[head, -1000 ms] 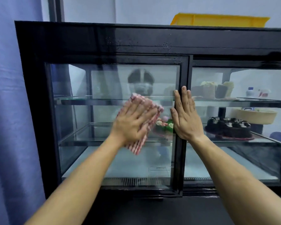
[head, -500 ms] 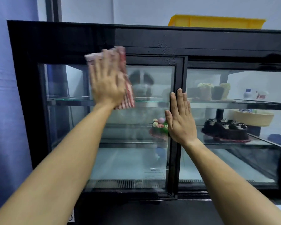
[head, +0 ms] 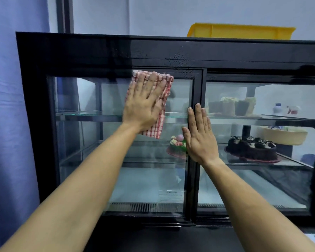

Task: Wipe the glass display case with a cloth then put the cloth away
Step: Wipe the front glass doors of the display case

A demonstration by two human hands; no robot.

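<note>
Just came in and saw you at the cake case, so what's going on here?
A person is wiping the glass display case. The left hand presses a red checked cloth flat against the upper part of the left glass door. The right hand rests open on the black frame between the doors. The cloth is not yet put away.

Red-and-white checked cloth (head: 159, 113), black-framed display case (head: 116, 50), yellow tray (head: 240, 31) on top, dark brown cake (head: 251, 148), blue curtain (head: 13, 106)

Both arms outstretched — left hand (head: 144, 104), right hand (head: 200, 137) flat, fingers straight
</note>
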